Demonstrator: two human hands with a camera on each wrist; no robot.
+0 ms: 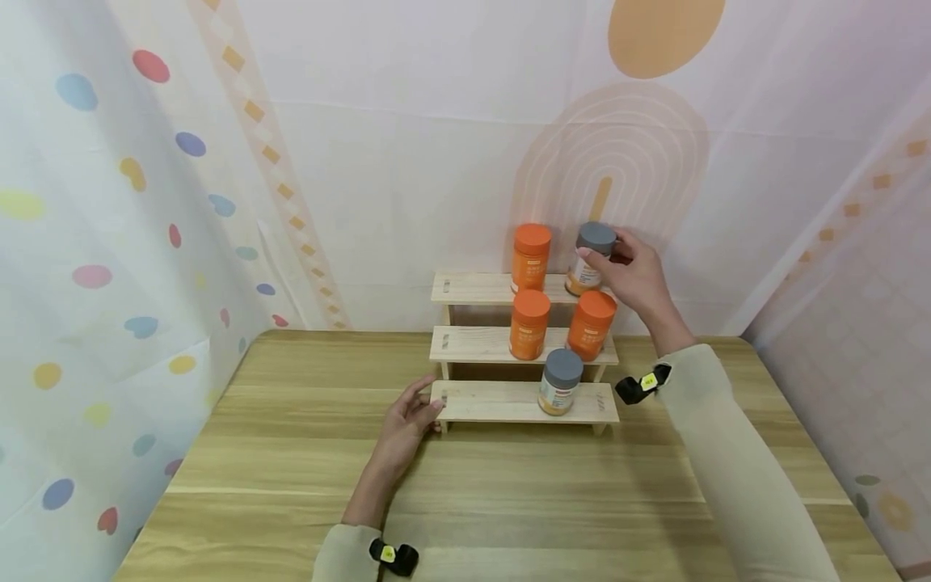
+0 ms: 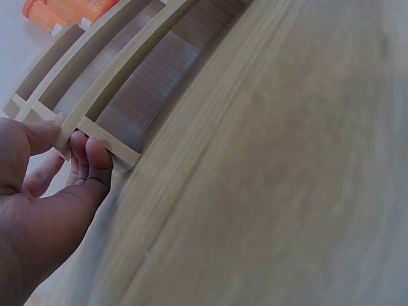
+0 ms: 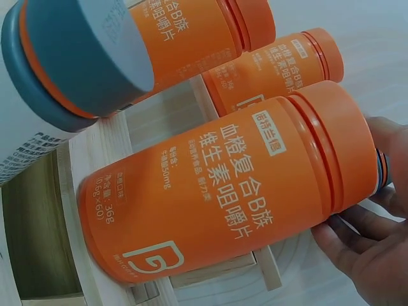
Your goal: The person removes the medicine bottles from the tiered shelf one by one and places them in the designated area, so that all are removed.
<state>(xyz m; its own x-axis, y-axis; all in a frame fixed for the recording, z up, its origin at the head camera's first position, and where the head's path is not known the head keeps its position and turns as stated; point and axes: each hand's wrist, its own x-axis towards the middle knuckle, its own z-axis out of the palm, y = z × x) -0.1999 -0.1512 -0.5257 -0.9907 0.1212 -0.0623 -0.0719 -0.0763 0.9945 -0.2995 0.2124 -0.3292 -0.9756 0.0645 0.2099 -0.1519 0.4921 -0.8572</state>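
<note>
A three-tier wooden display stand is on the table. My left hand pinches the left end of its lowest board, thumb above and curled fingers beneath, as the left wrist view also shows. On the top tier, at the right, my right hand grips a grey-lidded supplement bottle between thumb and fingers. That bottle stands upright; in the right wrist view it is mostly hidden behind an orange supplement bottle. Another orange bottle stands to its left on the same tier.
The middle tier bears two orange bottles, a left one and a right one. A second grey-lidded bottle stands on the lowest tier, right of centre. Behind the wood-grain table hangs a patterned curtain.
</note>
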